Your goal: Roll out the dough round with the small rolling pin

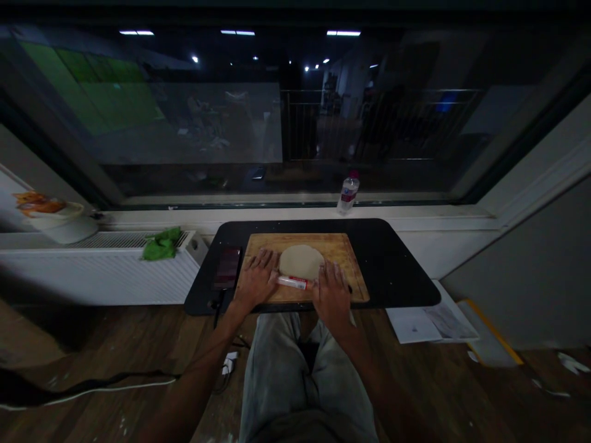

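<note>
A flat round of pale dough lies on a wooden cutting board. Across its near edge runs a rolling pin with a red and white label around its middle. My left hand lies over the pin's left end, fingers stretched forward onto the board beside the dough. Over the other end rests my right hand, fingers extended along the dough's right edge. Both palms hide the pin's ends in part; a dark tip shows just right of my right hand.
The board sits on a small black table above my lap. A phone with a cable lies at left. Behind stand a water bottle on the windowsill and a radiator with a green cloth. Cables and a white box are lower down.
</note>
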Demonstrator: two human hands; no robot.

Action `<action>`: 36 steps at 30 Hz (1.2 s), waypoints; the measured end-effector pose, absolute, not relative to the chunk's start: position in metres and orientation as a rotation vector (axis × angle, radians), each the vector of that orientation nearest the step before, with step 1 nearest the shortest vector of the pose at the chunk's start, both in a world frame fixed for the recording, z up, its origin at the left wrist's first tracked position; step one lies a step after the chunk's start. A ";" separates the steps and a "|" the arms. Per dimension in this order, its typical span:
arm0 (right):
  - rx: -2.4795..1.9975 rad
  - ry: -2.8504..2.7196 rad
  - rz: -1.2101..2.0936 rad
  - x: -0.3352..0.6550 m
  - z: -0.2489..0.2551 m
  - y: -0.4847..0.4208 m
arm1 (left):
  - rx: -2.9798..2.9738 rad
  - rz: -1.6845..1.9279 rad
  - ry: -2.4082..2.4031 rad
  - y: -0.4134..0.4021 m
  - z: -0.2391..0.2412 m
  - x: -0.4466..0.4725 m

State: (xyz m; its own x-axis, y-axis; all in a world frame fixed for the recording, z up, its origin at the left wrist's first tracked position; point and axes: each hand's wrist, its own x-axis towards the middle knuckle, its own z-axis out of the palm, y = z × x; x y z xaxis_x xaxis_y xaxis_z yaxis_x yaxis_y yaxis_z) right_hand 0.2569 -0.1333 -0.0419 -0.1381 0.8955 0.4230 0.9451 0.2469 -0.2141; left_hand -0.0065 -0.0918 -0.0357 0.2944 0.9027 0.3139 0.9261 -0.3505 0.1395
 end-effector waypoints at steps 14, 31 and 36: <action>-1.767 -2.063 -0.178 0.271 -0.022 -0.023 | -2.298 -0.506 -1.950 -0.035 -0.011 0.017; -1.615 -2.234 -0.077 0.272 -0.017 0.017 | -2.241 -0.624 -2.040 -0.005 -0.007 0.016; -1.457 -2.348 -0.051 0.284 -0.024 -0.042 | -2.145 -0.653 -2.071 -0.065 -0.021 0.026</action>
State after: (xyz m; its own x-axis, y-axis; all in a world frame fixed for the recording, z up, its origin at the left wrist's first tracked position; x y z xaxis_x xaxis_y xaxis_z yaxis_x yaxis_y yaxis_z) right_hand 0.2841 -0.0424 -0.0238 -0.3932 0.8572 0.3325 0.8709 0.4632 -0.1641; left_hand 0.0256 -0.0648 -0.0209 -0.0101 0.9327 0.3606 0.9708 -0.0773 0.2271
